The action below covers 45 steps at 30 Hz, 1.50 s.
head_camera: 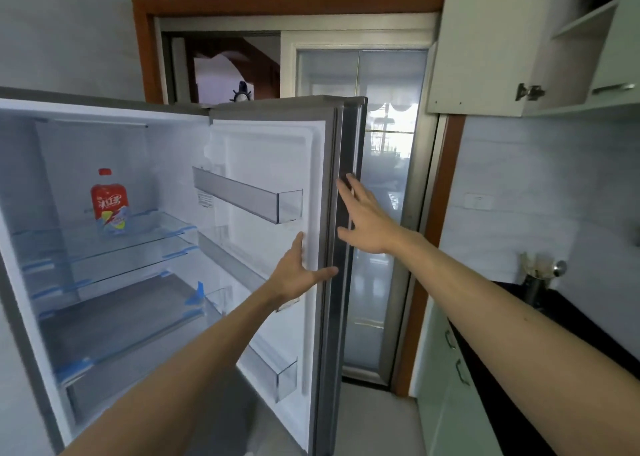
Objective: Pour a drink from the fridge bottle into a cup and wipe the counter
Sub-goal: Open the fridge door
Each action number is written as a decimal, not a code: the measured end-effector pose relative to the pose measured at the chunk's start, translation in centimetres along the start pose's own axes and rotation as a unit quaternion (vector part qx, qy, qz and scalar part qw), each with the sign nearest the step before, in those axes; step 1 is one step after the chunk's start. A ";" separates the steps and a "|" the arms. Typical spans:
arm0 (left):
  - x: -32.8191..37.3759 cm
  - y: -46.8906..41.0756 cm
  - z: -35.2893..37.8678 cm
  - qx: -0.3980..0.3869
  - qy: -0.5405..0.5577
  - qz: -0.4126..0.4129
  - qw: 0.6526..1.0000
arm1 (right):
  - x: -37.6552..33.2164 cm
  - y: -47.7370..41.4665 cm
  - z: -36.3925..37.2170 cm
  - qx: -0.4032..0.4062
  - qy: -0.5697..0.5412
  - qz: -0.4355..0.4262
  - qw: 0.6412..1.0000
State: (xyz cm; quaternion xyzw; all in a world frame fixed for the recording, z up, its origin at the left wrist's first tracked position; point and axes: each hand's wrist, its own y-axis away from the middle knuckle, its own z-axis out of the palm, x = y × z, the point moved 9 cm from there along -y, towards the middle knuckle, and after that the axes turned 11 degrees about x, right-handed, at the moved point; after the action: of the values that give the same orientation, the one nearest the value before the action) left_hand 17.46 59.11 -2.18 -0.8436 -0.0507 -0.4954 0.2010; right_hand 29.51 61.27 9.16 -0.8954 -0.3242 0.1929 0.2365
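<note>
A red-labelled drink bottle (109, 202) with a red cap stands alone on the upper glass shelf (69, 244) inside the open fridge, at the left. The fridge door (270, 164) is swung wide open to the right. My left hand (298, 275) is spread flat on the door's inner edge, thumb toward the silver rim. My right hand (363, 216) is open on the door's outer edge, fingers pointing up along the handle strip. Neither hand holds anything. No cup shows.
A black counter (540, 320) runs along the right wall over pale green cabinets (450, 403), with a metal utensil holder (535, 282) on it. An open white wall cupboard (519, 39) hangs above. Behind the door is a glass sliding door (381, 213).
</note>
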 end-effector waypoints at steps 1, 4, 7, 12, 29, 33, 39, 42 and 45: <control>0.2 -0.4 0.5 -0.008 -0.002 0.001 1.000 | 0.5 0.0 0.4 -0.022 -0.005 0.006 1.000; 0.5 -1.5 1.7 -0.033 0.015 -0.013 0.999 | 1.9 -0.5 0.7 -0.040 -0.035 0.032 0.998; 0.8 -2.3 2.6 -0.054 0.034 -0.026 0.998 | 3.1 -1.0 0.6 -0.047 -0.036 0.044 0.997; 1.0 -3.1 3.5 -0.068 0.033 -0.031 0.997 | 4.3 -1.4 0.7 -0.060 -0.031 0.052 0.996; 1.7 -2.7 3.0 -0.069 -0.049 0.008 0.996 | 5.9 -1.6 0.6 -0.082 0.006 0.045 0.996; 1.0 -1.3 -0.9 -0.057 -0.127 0.045 0.989 | 6.6 -0.4 -0.3 -0.112 0.047 0.036 0.992; -3.8 1.4 -11.6 -0.031 -0.257 0.035 0.965 | 1.7 1.8 0.8 -0.124 0.073 -0.061 0.988; -6.2 2.9 -17.0 0.000 -0.317 0.012 0.948 | -2.7 2.4 2.9 -0.140 0.068 -0.108 0.982; -7.7 4.5 -21.7 0.028 -0.359 -0.004 0.933 | -7.6 1.8 5.6 -0.149 0.049 -0.148 0.976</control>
State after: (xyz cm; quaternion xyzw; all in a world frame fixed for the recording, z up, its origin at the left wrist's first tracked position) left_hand -2.85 47.43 -0.71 -0.9591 -0.1371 -0.1583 0.1906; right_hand 22.13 56.59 5.04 -0.8709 -0.4663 0.0608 0.1425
